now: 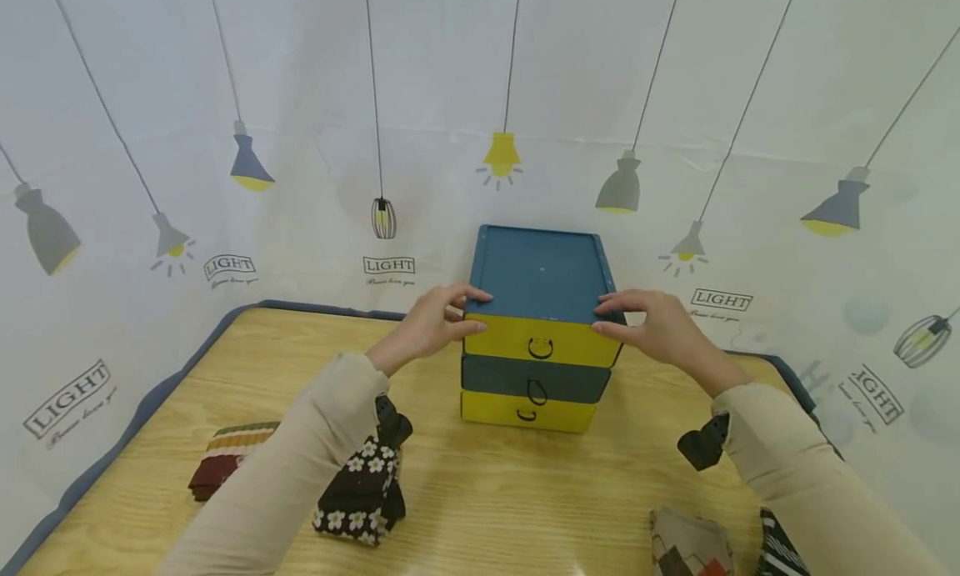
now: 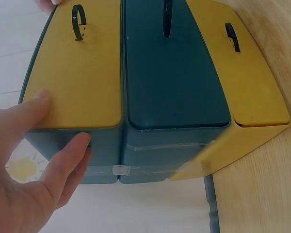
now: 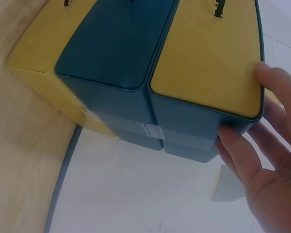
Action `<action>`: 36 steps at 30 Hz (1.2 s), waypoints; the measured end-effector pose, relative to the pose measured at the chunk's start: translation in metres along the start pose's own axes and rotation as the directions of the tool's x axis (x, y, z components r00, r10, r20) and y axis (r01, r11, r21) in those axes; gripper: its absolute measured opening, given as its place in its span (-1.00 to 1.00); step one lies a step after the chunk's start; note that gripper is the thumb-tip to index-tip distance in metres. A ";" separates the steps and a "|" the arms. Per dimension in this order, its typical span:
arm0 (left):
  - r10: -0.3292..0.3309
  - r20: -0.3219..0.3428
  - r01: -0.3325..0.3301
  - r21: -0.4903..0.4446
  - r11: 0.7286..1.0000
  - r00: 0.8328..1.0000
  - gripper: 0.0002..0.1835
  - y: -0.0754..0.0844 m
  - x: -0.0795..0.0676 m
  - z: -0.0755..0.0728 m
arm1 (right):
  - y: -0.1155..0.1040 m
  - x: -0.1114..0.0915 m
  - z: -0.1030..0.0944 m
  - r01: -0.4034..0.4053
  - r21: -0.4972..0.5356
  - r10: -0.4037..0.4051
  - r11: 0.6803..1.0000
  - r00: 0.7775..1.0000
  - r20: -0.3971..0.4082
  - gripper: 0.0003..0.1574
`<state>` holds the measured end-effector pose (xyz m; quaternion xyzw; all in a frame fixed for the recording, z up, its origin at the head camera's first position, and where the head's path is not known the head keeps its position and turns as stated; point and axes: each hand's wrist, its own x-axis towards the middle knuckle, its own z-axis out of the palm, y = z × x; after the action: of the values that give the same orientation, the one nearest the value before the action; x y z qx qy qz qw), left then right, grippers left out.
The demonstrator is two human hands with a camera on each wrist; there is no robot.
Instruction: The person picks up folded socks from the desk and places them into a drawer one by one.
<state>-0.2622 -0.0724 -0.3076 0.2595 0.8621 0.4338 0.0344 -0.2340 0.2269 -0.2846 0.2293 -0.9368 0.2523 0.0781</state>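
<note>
A stack of three small drawers (image 1: 543, 267) stands on the wooden table, with a blue-teal top. Its top drawer front (image 1: 495, 340) is yellow, the middle drawer front (image 1: 491, 378) dark teal and the bottom drawer front (image 1: 491, 410) yellow, each with a black loop handle; all three look closed. My left hand (image 1: 431, 322) holds the stack's upper left front corner, thumb on the yellow front (image 2: 87, 73) and fingers along the side. At the upper right corner my right hand (image 1: 663, 326) grips likewise, thumb and fingers around the edge (image 3: 262, 97).
Folded flowered black fabric (image 1: 352, 509) and a striped folded fabric (image 1: 225, 463) lie on the table (image 1: 480, 493) by my left forearm. Beige patterned fabric (image 1: 690, 538) and a black-and-white striped piece (image 1: 778, 551) lie near the right one. A lamp-print curtain (image 1: 315, 184) hangs behind.
</note>
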 end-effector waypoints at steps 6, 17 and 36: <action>0.044 0.018 -0.045 0.053 0.998 0.999 -0.57 0.002 -0.004 -0.002 | 0.003 0.003 0.000 -0.019 0.028 0.018 0.999 1.000 0.020 -0.63; 0.180 -0.388 -0.198 -0.007 0.980 0.904 -0.61 0.012 -0.029 0.025 | 0.004 0.005 -0.002 0.001 0.014 -0.002 1.000 0.999 0.051 -0.64; -0.018 -0.143 -0.041 -0.399 0.916 0.990 -0.66 0.025 -0.031 0.082 | -0.002 0.006 -0.010 0.028 -0.034 -0.025 0.999 0.997 0.078 -0.63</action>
<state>-0.2014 -0.0153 -0.3443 0.2201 0.7536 0.6190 0.0220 -0.2380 0.2286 -0.2733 0.2498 -0.9404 0.2256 0.0491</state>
